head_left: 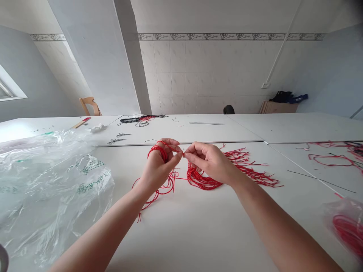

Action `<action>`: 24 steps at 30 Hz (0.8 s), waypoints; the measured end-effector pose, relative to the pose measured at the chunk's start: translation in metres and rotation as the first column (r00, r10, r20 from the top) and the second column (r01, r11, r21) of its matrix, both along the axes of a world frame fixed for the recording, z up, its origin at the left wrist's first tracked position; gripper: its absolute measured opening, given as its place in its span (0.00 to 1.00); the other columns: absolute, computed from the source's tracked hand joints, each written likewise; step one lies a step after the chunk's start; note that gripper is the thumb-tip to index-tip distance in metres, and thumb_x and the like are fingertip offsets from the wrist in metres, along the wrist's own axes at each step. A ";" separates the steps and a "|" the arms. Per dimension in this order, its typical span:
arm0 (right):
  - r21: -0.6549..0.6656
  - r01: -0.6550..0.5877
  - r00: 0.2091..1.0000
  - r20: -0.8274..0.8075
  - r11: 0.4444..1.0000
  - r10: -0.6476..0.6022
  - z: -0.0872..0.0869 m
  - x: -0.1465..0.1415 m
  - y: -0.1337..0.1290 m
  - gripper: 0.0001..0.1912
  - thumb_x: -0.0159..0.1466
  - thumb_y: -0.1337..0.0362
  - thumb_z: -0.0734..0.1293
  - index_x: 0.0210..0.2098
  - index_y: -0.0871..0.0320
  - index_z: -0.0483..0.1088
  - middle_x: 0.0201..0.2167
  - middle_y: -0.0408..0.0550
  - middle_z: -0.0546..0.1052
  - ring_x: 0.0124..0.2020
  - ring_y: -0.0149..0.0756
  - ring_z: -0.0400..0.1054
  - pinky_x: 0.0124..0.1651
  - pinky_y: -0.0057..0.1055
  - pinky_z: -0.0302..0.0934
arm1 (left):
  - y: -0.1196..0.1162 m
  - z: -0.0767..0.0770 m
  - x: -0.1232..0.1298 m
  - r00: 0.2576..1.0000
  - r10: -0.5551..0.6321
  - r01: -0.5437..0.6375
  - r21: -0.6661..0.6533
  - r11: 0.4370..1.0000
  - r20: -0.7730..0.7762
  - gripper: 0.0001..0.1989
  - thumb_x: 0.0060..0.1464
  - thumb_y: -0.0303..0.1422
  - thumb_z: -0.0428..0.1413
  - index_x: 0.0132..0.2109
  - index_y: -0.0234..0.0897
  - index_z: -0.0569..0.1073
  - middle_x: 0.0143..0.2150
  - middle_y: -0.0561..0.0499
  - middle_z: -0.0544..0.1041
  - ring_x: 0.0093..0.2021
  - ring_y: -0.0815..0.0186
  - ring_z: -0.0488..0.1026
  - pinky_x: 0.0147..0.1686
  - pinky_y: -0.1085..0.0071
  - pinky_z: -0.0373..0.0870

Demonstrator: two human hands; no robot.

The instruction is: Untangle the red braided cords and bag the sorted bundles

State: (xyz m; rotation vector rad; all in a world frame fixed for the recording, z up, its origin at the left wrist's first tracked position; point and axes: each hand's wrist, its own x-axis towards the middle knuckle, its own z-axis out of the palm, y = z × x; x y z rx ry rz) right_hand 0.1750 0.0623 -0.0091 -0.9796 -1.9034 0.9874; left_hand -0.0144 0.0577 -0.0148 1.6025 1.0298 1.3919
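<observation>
Red cord [161, 150] is looped round the fingers of my left hand [162, 162], whose thumb and fingertips pinch the cord. Fingertip to fingertip with it, my right hand [208, 160] is closed in a pinch on a small end of the red cord. Below and behind my right hand lies a bundle of red cords [202, 182], its frayed ends fanning to the right. Looser red cords [167, 187] rest on the white table under my left hand. The exact shape of the cord between the fingertips is too small to tell.
Clear plastic bags [65, 189] cover the table's left side. Farther back are scissors [116, 141], black cords [141, 119] and a thin metallic strip [207, 123]. More red cords [329, 158] lie at right, above a bag of red cord [347, 228]. The white table [181, 234] has panel seams.
</observation>
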 end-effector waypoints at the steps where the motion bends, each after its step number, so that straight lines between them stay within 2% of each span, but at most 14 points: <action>1: 0.000 0.001 1.000 0.001 1.000 -0.001 0.000 0.000 0.000 0.14 0.71 0.51 0.64 0.36 0.55 0.70 0.26 0.39 0.66 0.26 0.30 0.56 0.28 0.31 0.52 | 0.000 0.000 0.000 1.000 0.005 -0.005 -0.001 1.000 -0.008 0.12 0.56 0.32 0.65 0.27 0.36 0.73 0.45 0.44 0.74 0.44 0.62 0.69 0.40 0.67 0.67; 4: 0.009 0.010 1.000 -0.003 1.000 -0.010 0.001 0.003 0.001 0.14 0.71 0.51 0.64 0.36 0.55 0.70 0.28 0.40 0.67 0.28 0.30 0.58 0.29 0.31 0.54 | 0.000 0.002 -0.002 1.000 -0.019 0.020 -0.067 0.998 0.016 0.19 0.58 0.35 0.64 0.23 0.37 0.67 0.41 0.44 0.73 0.47 0.61 0.68 0.38 0.68 0.65; 6: 0.020 0.022 1.000 -0.003 1.000 -0.022 0.002 0.004 0.001 0.14 0.71 0.51 0.64 0.37 0.55 0.71 0.27 0.40 0.66 0.28 0.30 0.58 0.30 0.31 0.54 | 0.000 0.002 -0.004 0.996 -0.058 0.067 -0.143 0.987 0.065 0.19 0.58 0.37 0.65 0.25 0.37 0.67 0.36 0.47 0.71 0.39 0.64 0.66 0.33 0.69 0.62; 8: 0.029 0.031 1.000 0.003 0.999 -0.031 0.001 0.005 0.001 0.14 0.71 0.51 0.64 0.37 0.54 0.71 0.27 0.40 0.66 0.28 0.30 0.58 0.30 0.31 0.54 | 0.000 0.002 -0.006 0.991 -0.081 0.102 -0.202 0.974 0.111 0.14 0.58 0.38 0.66 0.31 0.38 0.72 0.32 0.52 0.68 0.30 0.69 0.60 0.29 0.70 0.58; 11: 0.026 0.019 0.999 0.039 0.999 -0.020 0.003 0.005 0.001 0.14 0.71 0.50 0.64 0.39 0.54 0.72 0.27 0.40 0.68 0.28 0.31 0.60 0.31 0.31 0.56 | 0.000 0.001 -0.006 0.988 -0.065 0.097 -0.230 0.968 0.140 0.11 0.56 0.38 0.67 0.41 0.38 0.76 0.31 0.56 0.67 0.25 0.73 0.53 0.27 0.71 0.55; 17: -0.016 0.027 0.991 0.130 0.999 -0.025 0.011 0.012 -0.003 0.11 0.68 0.53 0.68 0.46 0.51 0.72 0.33 0.40 0.76 0.32 0.32 0.67 0.34 0.31 0.60 | 0.000 0.003 -0.004 0.982 -0.036 0.077 -0.220 0.973 0.184 0.12 0.53 0.35 0.69 0.42 0.37 0.78 0.30 0.54 0.70 0.23 0.74 0.56 0.25 0.72 0.56; 24: -0.017 0.050 0.995 0.087 0.999 -0.048 0.013 0.017 -0.002 0.13 0.69 0.52 0.67 0.36 0.55 0.72 0.31 0.42 0.75 0.32 0.33 0.69 0.37 0.32 0.63 | 0.001 0.003 -0.003 0.965 -0.020 0.072 -0.194 0.978 0.262 0.13 0.50 0.30 0.70 0.43 0.37 0.78 0.33 0.51 0.75 0.24 0.73 0.61 0.25 0.72 0.56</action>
